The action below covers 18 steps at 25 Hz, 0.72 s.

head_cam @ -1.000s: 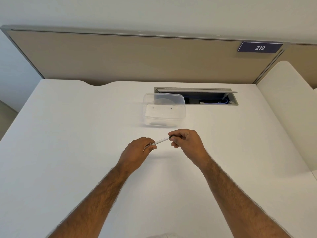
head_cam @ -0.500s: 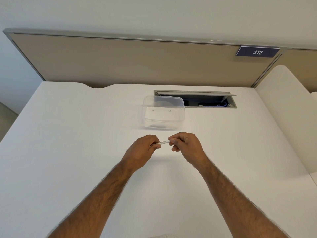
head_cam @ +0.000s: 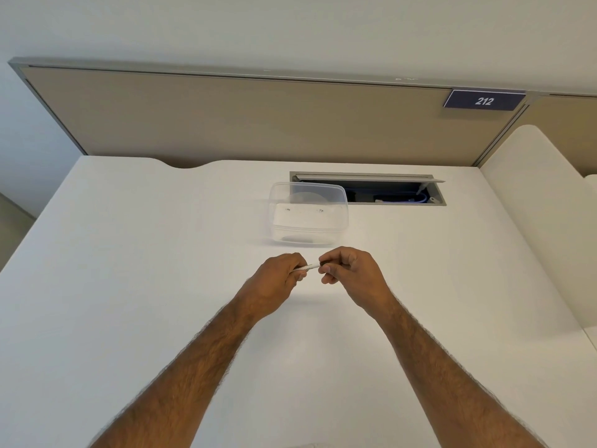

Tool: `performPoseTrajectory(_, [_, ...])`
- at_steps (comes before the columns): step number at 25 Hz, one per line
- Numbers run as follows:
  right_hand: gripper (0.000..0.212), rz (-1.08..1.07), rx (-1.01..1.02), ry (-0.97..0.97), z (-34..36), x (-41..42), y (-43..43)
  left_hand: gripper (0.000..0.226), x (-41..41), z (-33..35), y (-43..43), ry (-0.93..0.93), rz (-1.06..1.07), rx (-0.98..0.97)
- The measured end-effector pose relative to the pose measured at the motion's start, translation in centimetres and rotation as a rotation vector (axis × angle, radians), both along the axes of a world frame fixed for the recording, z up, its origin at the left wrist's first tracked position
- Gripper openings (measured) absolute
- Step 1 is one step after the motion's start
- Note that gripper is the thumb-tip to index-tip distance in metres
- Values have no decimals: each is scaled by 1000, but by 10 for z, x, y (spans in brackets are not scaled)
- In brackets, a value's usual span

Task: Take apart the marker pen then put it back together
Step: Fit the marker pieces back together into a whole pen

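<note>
A thin white marker pen (head_cam: 308, 267) is held level above the middle of the white desk (head_cam: 129, 286). My left hand (head_cam: 274, 284) grips its left part, fingers curled round the barrel. My right hand (head_cam: 350, 274) pinches the right end, where a dark piece, probably the cap, shows at the fingertips. Only a short white stretch of the barrel shows between the two hands; the rest is hidden inside the fingers.
A clear plastic container (head_cam: 308, 216) stands just beyond the hands. Behind it an open cable hatch (head_cam: 387, 190) is set in the desk. A beige partition (head_cam: 258, 118) closes the back, and a white rounded divider (head_cam: 533, 205) stands at the right.
The hands have come closer together along the pen, so less of the white barrel shows between them. The head view has tilted slightly.
</note>
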State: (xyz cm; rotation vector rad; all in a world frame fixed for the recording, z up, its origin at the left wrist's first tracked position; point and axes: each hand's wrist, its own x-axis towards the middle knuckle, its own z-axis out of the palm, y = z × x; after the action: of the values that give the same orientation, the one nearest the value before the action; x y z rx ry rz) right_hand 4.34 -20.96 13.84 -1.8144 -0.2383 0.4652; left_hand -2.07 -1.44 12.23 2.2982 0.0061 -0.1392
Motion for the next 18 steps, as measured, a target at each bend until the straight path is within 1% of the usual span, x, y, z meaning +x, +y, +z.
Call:
performPoseTrajectory(3, [16,8,-100,-75,-3,-1,0,18,2,1,-2,-24,-4,-24])
performPoseTrajectory(6, [14,31,-140,-114,-2,-4,2,21,3,0,-1,-74,2,-20])
performPoseTrajectory(12, [19,69,-225,-246,-3,-8,6,15,6,7,-1,-84,36,20])
performPoseTrajectory(15, [24,48,-207,-218,-4,-9,6,17,8,9,-2,-49,47,-10])
performPoseTrajectory(18, [19,64,-187,-198,-2,-8,2,22,8,8,-2,-57,9,-29])
